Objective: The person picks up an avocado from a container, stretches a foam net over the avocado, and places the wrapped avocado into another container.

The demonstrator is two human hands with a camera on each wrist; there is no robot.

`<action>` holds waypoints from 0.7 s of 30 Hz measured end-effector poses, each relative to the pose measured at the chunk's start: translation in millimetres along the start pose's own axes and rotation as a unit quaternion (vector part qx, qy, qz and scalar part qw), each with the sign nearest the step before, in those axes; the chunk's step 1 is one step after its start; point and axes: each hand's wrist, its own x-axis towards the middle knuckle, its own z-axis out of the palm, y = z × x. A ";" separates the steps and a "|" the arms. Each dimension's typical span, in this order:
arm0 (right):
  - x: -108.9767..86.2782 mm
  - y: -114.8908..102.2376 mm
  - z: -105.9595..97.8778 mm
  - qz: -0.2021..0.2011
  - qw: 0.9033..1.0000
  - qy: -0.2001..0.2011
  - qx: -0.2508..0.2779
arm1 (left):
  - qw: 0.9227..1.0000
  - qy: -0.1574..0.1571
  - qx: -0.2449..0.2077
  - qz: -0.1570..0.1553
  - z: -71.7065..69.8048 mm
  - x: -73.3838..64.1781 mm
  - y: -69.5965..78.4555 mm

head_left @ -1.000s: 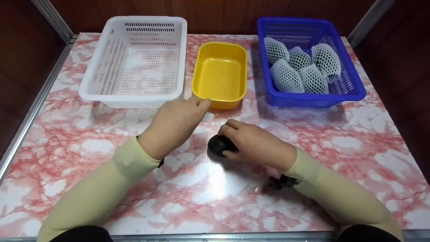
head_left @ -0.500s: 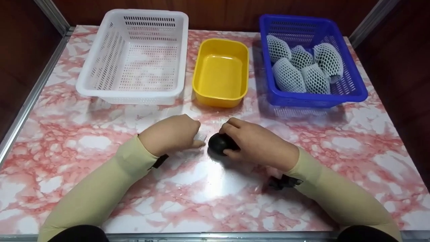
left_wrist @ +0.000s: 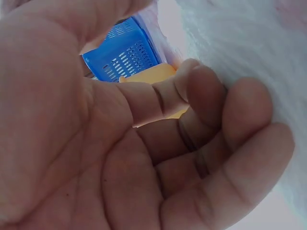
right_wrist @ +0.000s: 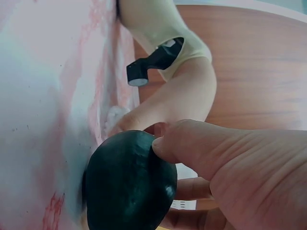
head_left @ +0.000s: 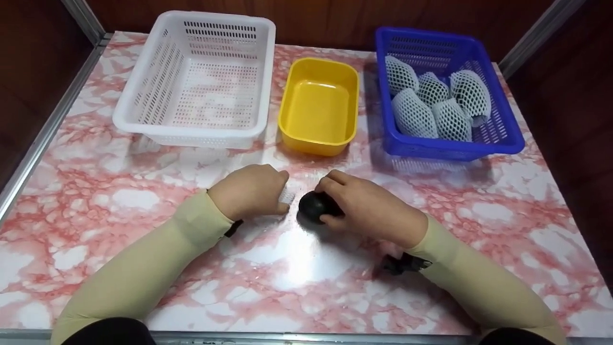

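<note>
My right hand (head_left: 364,203) grips a dark green, smooth, egg-shaped avocado (head_left: 313,207) on the table, thumb on its near side and fingers over its far side. The same avocado (right_wrist: 129,184) fills the lower part of the right wrist view. Just left of it, my left hand (head_left: 254,190) has a white foam net sleeve (head_left: 286,196) between thumb and fingers, low over the table. Most of that net is hidden by the hand. In the left wrist view the left fingers (left_wrist: 249,112) are curled and the palm holds nothing visible.
Behind the hands stand a white slotted basket (head_left: 194,129), a yellow tub (head_left: 316,146) and a blue basket (head_left: 455,151). Several fruits in white foam nets (head_left: 414,115) lie in the blue basket. The marbled red-and-white table (head_left: 230,297) has dark walls around it.
My left hand has come down and toward me from the yellow tub's front rim to beside the avocado, where the white net now shows in it. The right hand has stayed on the avocado.
</note>
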 end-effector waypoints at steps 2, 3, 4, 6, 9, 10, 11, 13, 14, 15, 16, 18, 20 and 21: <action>-0.4 0.1 0.9 -0.001 1.000 0.002 0.002 | 1.000 -0.001 0.004 -0.001 0.1 0.2 0.5; -0.6 0.1 1.3 -0.001 1.000 0.002 0.003 | 1.000 -0.002 0.005 -0.001 0.2 0.3 1.1; -0.8 0.1 1.7 -0.002 1.000 0.003 0.003 | 1.000 -0.003 0.006 -0.002 0.2 0.4 1.7; -1.3 0.1 2.0 -0.001 1.000 0.003 0.003 | 1.000 -0.002 0.008 -0.001 0.8 0.8 2.8; -2.0 0.1 2.1 0.000 1.000 0.004 0.004 | 1.000 0.009 0.011 0.006 1.4 1.5 3.6; -2.0 0.1 2.1 0.001 1.000 0.004 0.003 | 1.000 0.014 0.014 0.013 1.6 1.8 2.9; -2.1 -0.1 2.0 0.001 1.000 0.004 0.004 | 0.999 0.019 0.014 0.021 1.7 2.0 1.9; -2.0 -0.5 1.8 0.002 1.000 0.004 0.004 | 0.999 0.028 0.011 0.045 1.1 2.4 -0.9; -1.8 -0.8 1.7 0.003 1.000 0.003 0.003 | 0.998 0.033 0.007 0.061 0.8 2.7 -2.8; -1.6 -1.0 1.6 0.004 1.000 0.002 0.001 | 0.996 0.035 0.002 0.077 0.5 3.0 -4.7; -1.5 -1.2 1.5 0.005 1.000 0.001 0.001 | 0.995 0.036 -0.002 0.094 0.2 3.2 -6.6; -0.9 -1.6 1.1 0.009 1.000 -0.002 -0.001 | 0.992 0.038 -0.010 0.124 -0.6 3.8 -9.6; -0.5 -1.7 0.8 0.011 1.000 -0.003 -0.003 | 0.989 0.036 -0.016 0.144 -0.4 5.0 -12.3; -0.3 -1.6 0.6 0.012 1.000 -0.003 -0.004 | 0.988 0.034 -0.018 0.149 -0.3 5.7 -13.2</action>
